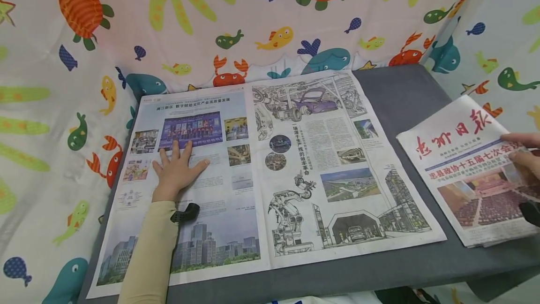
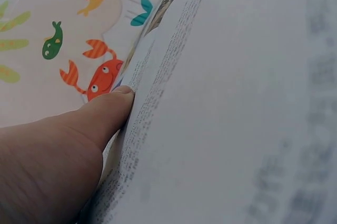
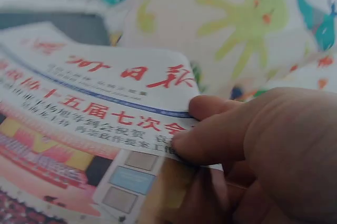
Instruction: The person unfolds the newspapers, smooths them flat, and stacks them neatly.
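A wide newspaper [image 1: 278,210] lies unfolded, with a city photo on its left page and car-factory drawings on its right page. On the left page, just below a purple group photo, my left hand [image 1: 179,172] rests palm down with fingers spread. The left wrist view has its thumb [image 2: 113,110] against the printed paper [image 2: 221,103]. At the right stands a folded newspaper [image 1: 460,168] with a red masthead, tilted toward the table. My right hand [image 1: 525,154] pinches its right edge between thumb and fingers, as the right wrist view confirms; some fingers are hidden behind the paper.
The grey tabletop [image 1: 405,93] shows behind and in front of the papers. A white cloth [image 1: 253,13] printed with sea animals hangs behind and along both sides. A black wrist strap [image 1: 185,213] sits on my left wrist.
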A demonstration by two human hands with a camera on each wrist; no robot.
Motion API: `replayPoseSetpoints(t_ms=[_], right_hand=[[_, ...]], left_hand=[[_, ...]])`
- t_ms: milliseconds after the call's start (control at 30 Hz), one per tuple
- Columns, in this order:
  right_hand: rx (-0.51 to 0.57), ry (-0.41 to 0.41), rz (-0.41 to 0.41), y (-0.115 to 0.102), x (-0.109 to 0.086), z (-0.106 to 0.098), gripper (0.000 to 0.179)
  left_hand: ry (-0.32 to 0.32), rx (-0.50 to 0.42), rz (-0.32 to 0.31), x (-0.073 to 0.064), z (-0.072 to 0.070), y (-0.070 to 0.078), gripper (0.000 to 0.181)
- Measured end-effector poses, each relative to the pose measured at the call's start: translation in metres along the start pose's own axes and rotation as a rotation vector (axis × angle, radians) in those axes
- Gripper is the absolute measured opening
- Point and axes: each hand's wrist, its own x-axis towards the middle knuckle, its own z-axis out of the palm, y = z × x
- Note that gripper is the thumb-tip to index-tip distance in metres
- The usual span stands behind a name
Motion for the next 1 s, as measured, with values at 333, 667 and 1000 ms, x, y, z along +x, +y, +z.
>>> replayPoseSetpoints(t_ms=[333, 667, 1000], right_hand=[[0.255, -0.142, -0.062, -0.150, 0.021, -0.011, 0.047], [0.646, -0.389, -0.139, -0.277, 0.016, 0.075, 0.051], [0.921, -0.625, 0.032, -0.303, 0.013, 0.195, 0.055]], left_hand=[[0.005, 0.001, -0.005, 0.000, -0.001, -0.001, 0.103], [-0.006, 0.017, -0.012, 0.002, 0.003, -0.002, 0.102], [0.004, 0.009, -0.017, 0.003, 0.004, -0.003, 0.100]])
